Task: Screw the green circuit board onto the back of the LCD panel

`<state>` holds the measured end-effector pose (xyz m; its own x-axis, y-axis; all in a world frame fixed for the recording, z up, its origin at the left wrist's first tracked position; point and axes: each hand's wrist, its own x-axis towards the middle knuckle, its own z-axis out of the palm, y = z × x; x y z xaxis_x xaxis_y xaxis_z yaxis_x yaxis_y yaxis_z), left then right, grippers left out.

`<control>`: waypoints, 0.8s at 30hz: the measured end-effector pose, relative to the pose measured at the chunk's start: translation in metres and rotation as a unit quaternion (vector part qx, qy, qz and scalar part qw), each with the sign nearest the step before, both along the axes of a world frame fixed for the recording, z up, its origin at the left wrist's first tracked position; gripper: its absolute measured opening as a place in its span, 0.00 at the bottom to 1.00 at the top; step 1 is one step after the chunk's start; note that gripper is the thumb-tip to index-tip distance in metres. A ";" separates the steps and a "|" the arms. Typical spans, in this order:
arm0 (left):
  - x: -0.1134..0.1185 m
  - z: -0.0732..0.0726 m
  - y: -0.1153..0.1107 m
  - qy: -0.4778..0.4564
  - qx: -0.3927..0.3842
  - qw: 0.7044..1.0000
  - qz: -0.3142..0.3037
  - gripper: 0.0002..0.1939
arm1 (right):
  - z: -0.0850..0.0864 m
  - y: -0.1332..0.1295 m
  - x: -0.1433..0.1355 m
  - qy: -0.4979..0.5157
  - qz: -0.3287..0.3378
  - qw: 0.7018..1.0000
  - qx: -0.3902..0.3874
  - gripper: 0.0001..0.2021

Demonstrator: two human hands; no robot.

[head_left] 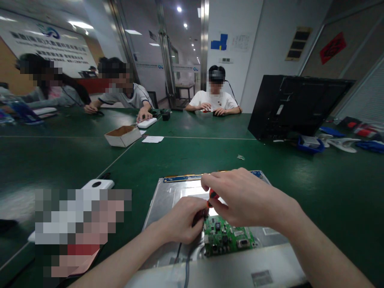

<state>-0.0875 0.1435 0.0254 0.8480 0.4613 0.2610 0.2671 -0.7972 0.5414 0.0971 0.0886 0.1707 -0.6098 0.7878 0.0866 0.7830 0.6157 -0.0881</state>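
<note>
My right hand [243,196] is closed round the red and black handle of a screwdriver [213,194], which stands roughly upright. Beside it my left hand [187,218] is curled, its fingertips meeting the lower end of the screwdriver; the shaft and tip are hidden. Under both hands lies a green circuit board [229,236] with chips and connectors, on the silver metal back of a flat display panel [156,218]. Along the panel's far edge runs a narrow blue circuit strip [180,179]. A grey cable [187,268] crosses the panel's near side.
Left of the panel lie a white device [99,184] and a partly blurred-out item. An open white box [123,137] and paper [153,139] lie farther off. At right stand a black monitor [294,106] and a blue tray [310,145]. Several people sit across the green table [192,156].
</note>
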 end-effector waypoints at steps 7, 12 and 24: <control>-0.001 0.002 -0.001 -0.022 0.036 0.999 -0.011 0.08 | 0.000 0.001 0.001 -0.009 -0.015 1.000 -0.007 0.05; 0.000 0.001 -0.002 -0.012 0.001 1.000 0.002 0.06 | 0.003 -0.004 0.002 0.008 0.022 1.000 -0.015 0.07; 0.000 0.004 -0.001 -0.011 0.017 1.000 -0.016 0.08 | 0.001 0.000 0.001 0.001 -0.017 1.000 -0.015 0.05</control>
<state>-0.0877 0.1423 0.0298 0.8558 0.4245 0.2956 0.2290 -0.8233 0.5194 0.0979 0.0888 0.1714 -0.5829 0.8100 0.0638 0.8029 0.5863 -0.1080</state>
